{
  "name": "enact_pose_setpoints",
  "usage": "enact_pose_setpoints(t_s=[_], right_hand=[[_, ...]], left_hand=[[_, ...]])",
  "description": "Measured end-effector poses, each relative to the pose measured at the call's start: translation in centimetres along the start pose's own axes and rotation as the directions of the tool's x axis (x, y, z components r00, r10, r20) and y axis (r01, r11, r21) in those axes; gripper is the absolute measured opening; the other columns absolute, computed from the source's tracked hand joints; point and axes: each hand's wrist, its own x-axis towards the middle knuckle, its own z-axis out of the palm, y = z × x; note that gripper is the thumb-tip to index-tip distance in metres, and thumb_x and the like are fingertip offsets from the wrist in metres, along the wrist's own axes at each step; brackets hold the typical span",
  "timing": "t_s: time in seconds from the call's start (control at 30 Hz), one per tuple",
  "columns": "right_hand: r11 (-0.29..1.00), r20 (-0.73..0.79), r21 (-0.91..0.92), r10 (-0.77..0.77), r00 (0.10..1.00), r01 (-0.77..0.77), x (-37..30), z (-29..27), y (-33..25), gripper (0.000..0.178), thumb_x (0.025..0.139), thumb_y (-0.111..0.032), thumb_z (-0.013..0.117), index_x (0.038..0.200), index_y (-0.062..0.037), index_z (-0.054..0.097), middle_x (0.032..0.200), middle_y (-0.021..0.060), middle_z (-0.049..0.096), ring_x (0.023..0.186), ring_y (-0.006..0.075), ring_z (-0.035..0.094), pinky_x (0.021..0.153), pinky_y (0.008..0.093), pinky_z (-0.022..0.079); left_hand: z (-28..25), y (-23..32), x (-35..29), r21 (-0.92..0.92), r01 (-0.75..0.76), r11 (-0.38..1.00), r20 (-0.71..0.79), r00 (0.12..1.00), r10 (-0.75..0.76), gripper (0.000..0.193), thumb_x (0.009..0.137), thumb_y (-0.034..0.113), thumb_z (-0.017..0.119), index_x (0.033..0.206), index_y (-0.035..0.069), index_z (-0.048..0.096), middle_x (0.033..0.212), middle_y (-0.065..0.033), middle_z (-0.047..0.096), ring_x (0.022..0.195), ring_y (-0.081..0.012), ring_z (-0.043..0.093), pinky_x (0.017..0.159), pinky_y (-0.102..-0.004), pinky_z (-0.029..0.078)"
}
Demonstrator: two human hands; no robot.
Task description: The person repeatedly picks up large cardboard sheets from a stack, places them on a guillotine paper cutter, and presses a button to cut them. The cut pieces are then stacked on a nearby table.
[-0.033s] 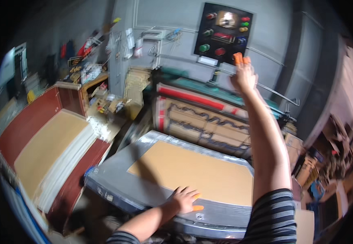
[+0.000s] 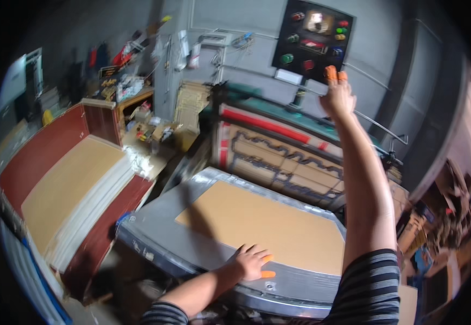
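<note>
Your left hand [image 2: 251, 263] spreads at the near edge of a tan sheet [image 2: 265, 226] already on the grey table [image 2: 157, 227], a board stack [image 2: 73, 187] still aside at left, while your right hand [image 2: 337, 98] extends two fingers toward the far panel [image 2: 312, 44].

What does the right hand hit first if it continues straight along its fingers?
Most likely the lower right part of the black control panel: the right hand points up at it, its orange-covered fingertips overlapping that corner. Depth is unclear; can't tell touching from short.
</note>
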Motion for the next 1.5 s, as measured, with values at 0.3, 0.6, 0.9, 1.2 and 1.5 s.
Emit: enact_pose_setpoints(t_s=[0.3, 0.6, 0.9, 1.2, 1.5], right_hand=[[0.995, 0.009, -0.089, 0.052, 0.999, -0.051, 1.1, 2.3, -0.1, 0.083, 0.080, -0.021, 0.070, 0.151, -0.0215, 0.026, 0.151, 0.0161, 0.031, 0.128, 0.0345, 0.047, 0.094, 0.0416, 0.048], [0.994, -0.006, -0.106, 0.018, 1.000, -0.019, 3.1, 1.7, 0.6, 0.070, 0.079, -0.011, 0.061, 0.143, -0.0325, 0.041, 0.153, 0.0073, 0.028, 0.138, 0.0287, 0.035, 0.102, 0.0632, 0.031], [0.873, -0.357, 0.124, -0.403, 0.842, 0.471, -9.3, -7.0, 5.5, 0.057, 0.084, -0.010, 0.068, 0.137, -0.0193, 0.048, 0.146, 0.0170, 0.039, 0.128, 0.0377, 0.047, 0.101, 0.0499, 0.045], [0.936, 0.018, 0.052, -0.348, 0.937, 0.347, -34.9, -27.8, 11.3, 0.034, 0.080, -0.002, 0.066, 0.114, -0.0019, 0.064, 0.132, 0.0238, 0.050, 0.123, 0.0380, 0.049, 0.101, 0.0463, 0.042], [0.832, 0.037, 0.123, 0.541, 0.840, -0.541, -60.8, -22.4, 21.4, 0.036, 0.078, 0.002, 0.068, 0.113, 0.0027, 0.062, 0.122, 0.0222, 0.057, 0.112, 0.0337, 0.058, 0.092, 0.0355, 0.049]], left_hand=[[-0.9, 0.3, -0.4, -0.090, 0.116, 0.989, 0.173, 0.980, -0.099, 0.081, 0.084, 0.071, 0.044, 0.145, 0.018, 0.039, 0.154, -0.0025, 0.031, 0.143, -0.0313, 0.021, 0.113, -0.0550, 0.009], [-1.3, 0.1, -0.7, -0.109, 0.113, 0.988, 0.148, 0.984, -0.096, 0.083, 0.085, 0.072, 0.042, 0.144, 0.015, 0.040, 0.152, -0.0040, 0.034, 0.142, -0.0344, 0.023, 0.113, -0.0575, 0.010], [-4.7, 0.0, 2.2, -0.016, 0.071, 0.997, 0.246, 0.967, -0.065, 0.079, 0.088, 0.070, 0.038, 0.145, 0.015, 0.039, 0.155, -0.0049, 0.029, 0.141, -0.0342, 0.025, 0.112, -0.0552, 0.018], [-20.6, -5.5, 16.9, 0.007, -0.018, 1.000, -0.572, 0.820, 0.019, 0.050, 0.088, 0.040, 0.064, 0.124, 0.006, 0.058, 0.124, -0.0158, 0.059, 0.120, -0.0351, 0.051, 0.096, -0.0454, 0.044], [-8.6, 5.7, 7.9, 0.048, -0.796, 0.603, -0.615, 0.452, 0.646, 0.021, 0.078, 0.017, 0.073, 0.094, 0.005, 0.069, 0.086, -0.0084, 0.067, 0.082, -0.0248, 0.065, 0.072, -0.0375, 0.052]])
